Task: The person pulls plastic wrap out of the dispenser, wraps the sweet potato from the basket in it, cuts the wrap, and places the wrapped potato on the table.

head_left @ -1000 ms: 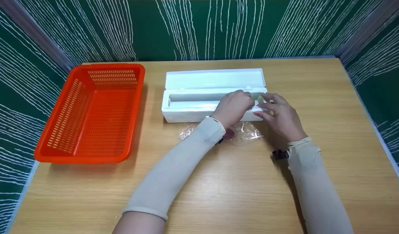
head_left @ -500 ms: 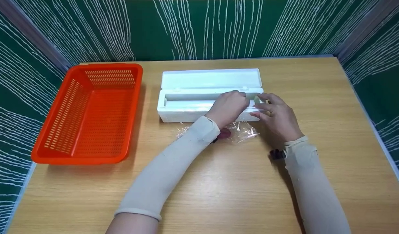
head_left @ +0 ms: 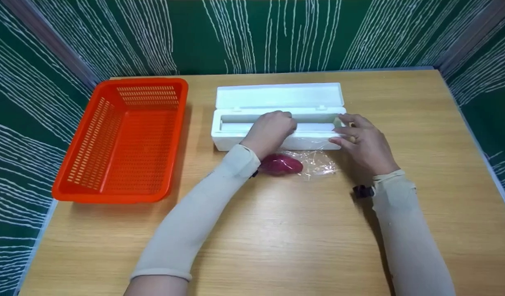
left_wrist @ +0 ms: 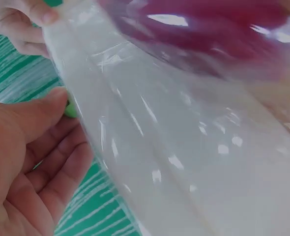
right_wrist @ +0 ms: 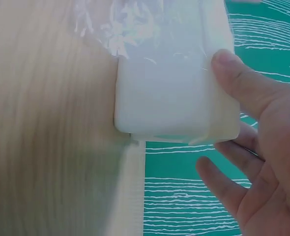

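Note:
A long white plastic wrap box stands with its lid tipped back, a white roll inside. Clear film hangs over its front onto the table. My left hand is at the front rim, left of the box's middle, pinching a small green piece between thumb and fingers; most of that piece is hidden. My right hand grips the box's right end, thumb on the front edge and other fingers behind. Below the box lies a purple-red, oblong, glossy thing, partly behind my left wrist.
An orange-red plastic basket stands to the left on the wooden table. Green walls with white streaks enclose the back and sides. Loose crumpled film spreads in front of the box.
My left hand has slid leftward along the box's front rim, from near the right end to left of the middle. More of the purple-red thing shows. My right hand keeps its place at the box.

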The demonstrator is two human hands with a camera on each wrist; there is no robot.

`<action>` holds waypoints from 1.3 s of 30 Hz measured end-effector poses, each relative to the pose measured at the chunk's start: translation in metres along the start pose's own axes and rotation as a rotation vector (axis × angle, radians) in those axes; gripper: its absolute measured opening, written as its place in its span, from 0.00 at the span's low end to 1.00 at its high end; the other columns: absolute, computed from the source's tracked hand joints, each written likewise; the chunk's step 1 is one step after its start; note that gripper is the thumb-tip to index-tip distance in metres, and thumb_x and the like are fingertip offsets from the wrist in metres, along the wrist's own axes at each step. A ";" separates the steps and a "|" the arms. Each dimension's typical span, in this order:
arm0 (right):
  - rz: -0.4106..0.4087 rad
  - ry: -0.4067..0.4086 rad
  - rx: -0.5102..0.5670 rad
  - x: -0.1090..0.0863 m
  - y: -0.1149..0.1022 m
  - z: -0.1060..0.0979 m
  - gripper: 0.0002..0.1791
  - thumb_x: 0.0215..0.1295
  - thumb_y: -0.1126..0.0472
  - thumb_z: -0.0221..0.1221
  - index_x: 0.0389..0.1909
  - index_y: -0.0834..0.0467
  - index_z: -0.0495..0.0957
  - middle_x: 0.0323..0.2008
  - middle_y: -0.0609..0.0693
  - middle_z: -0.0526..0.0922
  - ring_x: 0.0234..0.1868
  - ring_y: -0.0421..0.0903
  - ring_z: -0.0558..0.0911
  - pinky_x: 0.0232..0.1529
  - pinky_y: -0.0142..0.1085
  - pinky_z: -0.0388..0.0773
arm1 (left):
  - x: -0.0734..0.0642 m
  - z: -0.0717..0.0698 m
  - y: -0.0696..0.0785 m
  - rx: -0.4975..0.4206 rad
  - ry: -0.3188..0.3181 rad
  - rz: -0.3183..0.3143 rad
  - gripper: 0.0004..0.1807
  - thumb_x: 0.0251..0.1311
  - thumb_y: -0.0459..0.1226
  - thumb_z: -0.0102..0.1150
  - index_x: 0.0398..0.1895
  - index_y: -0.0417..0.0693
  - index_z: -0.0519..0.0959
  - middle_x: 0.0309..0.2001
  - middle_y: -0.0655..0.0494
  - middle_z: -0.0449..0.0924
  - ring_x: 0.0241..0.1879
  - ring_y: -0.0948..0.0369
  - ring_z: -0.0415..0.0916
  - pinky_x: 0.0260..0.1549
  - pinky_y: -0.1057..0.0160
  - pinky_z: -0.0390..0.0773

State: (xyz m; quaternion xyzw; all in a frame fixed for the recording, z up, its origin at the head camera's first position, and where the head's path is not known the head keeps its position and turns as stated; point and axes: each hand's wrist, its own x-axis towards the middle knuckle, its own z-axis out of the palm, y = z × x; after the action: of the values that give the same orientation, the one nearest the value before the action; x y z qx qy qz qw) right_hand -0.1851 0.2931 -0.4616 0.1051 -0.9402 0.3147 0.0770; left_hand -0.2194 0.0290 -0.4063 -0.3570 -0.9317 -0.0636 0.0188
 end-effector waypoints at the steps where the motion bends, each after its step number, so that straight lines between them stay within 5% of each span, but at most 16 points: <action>1: 0.009 -0.006 -0.001 -0.001 0.000 -0.002 0.20 0.63 0.53 0.71 0.54 0.58 0.87 0.70 0.52 0.73 0.71 0.59 0.71 0.70 0.56 0.68 | -0.001 0.000 -0.002 -0.005 0.008 0.011 0.11 0.75 0.34 0.55 0.44 0.50 0.88 0.40 0.56 0.86 0.38 0.60 0.79 0.42 0.65 0.81; 22: -0.018 0.004 0.005 -0.001 0.004 -0.002 0.20 0.62 0.54 0.72 0.53 0.59 0.88 0.70 0.52 0.74 0.71 0.59 0.72 0.69 0.55 0.70 | -0.031 -0.001 -0.029 0.009 0.053 0.037 0.09 0.68 0.33 0.65 0.49 0.47 0.87 0.43 0.54 0.87 0.42 0.60 0.82 0.47 0.66 0.82; 31: 0.015 -0.013 0.016 0.000 0.004 -0.008 0.20 0.64 0.55 0.71 0.54 0.58 0.87 0.71 0.50 0.72 0.72 0.58 0.70 0.70 0.55 0.69 | -0.068 -0.009 -0.069 0.030 0.092 -0.028 0.10 0.71 0.35 0.63 0.51 0.45 0.87 0.45 0.51 0.88 0.43 0.56 0.83 0.53 0.61 0.82; 39: 0.017 -0.030 0.024 0.000 0.003 -0.004 0.21 0.64 0.53 0.71 0.56 0.58 0.86 0.72 0.51 0.71 0.72 0.58 0.70 0.70 0.56 0.68 | -0.091 -0.012 -0.084 0.054 0.113 -0.112 0.09 0.70 0.33 0.63 0.50 0.46 0.87 0.46 0.50 0.88 0.43 0.53 0.81 0.51 0.59 0.83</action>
State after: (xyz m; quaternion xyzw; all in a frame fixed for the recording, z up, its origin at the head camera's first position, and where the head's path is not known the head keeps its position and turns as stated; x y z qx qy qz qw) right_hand -0.1859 0.2973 -0.4602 0.1025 -0.9384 0.3248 0.0589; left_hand -0.2077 -0.0946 -0.4104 -0.2994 -0.9491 -0.0595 0.0775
